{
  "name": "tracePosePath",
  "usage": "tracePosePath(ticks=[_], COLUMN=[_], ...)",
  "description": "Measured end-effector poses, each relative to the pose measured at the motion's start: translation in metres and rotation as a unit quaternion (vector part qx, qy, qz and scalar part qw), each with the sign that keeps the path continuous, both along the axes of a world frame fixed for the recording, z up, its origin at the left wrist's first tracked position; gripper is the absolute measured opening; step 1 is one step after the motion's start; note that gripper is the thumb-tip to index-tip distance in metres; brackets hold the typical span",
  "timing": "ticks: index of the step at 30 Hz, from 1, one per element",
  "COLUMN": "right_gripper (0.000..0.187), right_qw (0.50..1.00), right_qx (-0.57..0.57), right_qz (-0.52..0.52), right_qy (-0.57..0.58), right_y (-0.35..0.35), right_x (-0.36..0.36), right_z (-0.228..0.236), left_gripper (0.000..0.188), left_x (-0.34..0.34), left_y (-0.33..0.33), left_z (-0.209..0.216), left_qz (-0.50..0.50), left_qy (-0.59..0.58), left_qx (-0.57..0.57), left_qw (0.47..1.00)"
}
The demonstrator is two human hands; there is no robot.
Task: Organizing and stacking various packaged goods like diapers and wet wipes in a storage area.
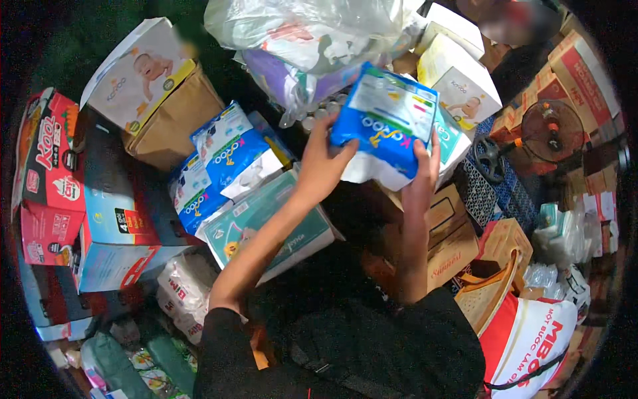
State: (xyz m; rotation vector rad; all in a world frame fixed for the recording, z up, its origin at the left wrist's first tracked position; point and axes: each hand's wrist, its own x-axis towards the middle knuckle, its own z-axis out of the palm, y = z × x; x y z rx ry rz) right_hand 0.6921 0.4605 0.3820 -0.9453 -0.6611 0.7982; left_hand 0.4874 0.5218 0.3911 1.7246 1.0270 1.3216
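Observation:
My left hand [325, 159] grips the left side of a blue and white plastic pack of diapers [392, 100], its thumb on the near edge. On the pack's right side, my right hand [426, 163] is closed round the corner, fingers along the edge. The pack is held up, tilted, above the goods. Two similar blue packs [232, 149] lie left of my left forearm. Beneath that forearm is a teal and white box [272, 223]. A large clear plastic bag [312, 33] of goods sits just beyond the held pack.
An open white carton with a baby picture [136, 80] stands far left, and a similar white box [468, 100] far right. Red and blue cartons [116, 236] fill the left. On the right are a standing fan [553, 126], brown cartons [452, 233] and a red-white bag [531, 346].

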Motion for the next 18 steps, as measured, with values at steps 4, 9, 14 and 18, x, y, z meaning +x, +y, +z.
tracePosePath(ticks=[4,9,14,18], right_gripper=[0.094,0.116,0.129,0.125], right_qw=[0.962,0.846,0.819,0.802], right_qx=[-0.067,-0.219,-0.226,-0.239], right_qz=[-0.15,-0.139,-0.183,-0.212], right_qy=[-0.218,-0.465,-0.495,-0.505], right_y=[0.042,0.069,0.077,0.085], right_x=[0.054,0.093,0.084,0.081], right_z=[-0.006,-0.006,-0.03,-0.035], left_gripper=[0.055,0.052,0.061,0.072], left_x=[0.07,0.109,0.106,0.091], left_y=[0.058,0.098,0.103,0.094], left_z=[-0.019,-0.038,-0.054,-0.043], left_qz=[0.02,0.004,-0.02,-0.052], left_qy=[0.088,0.076,0.117,0.14], left_qx=[0.117,0.138,0.172,0.096], left_qw=[0.989,0.988,0.978,0.984])
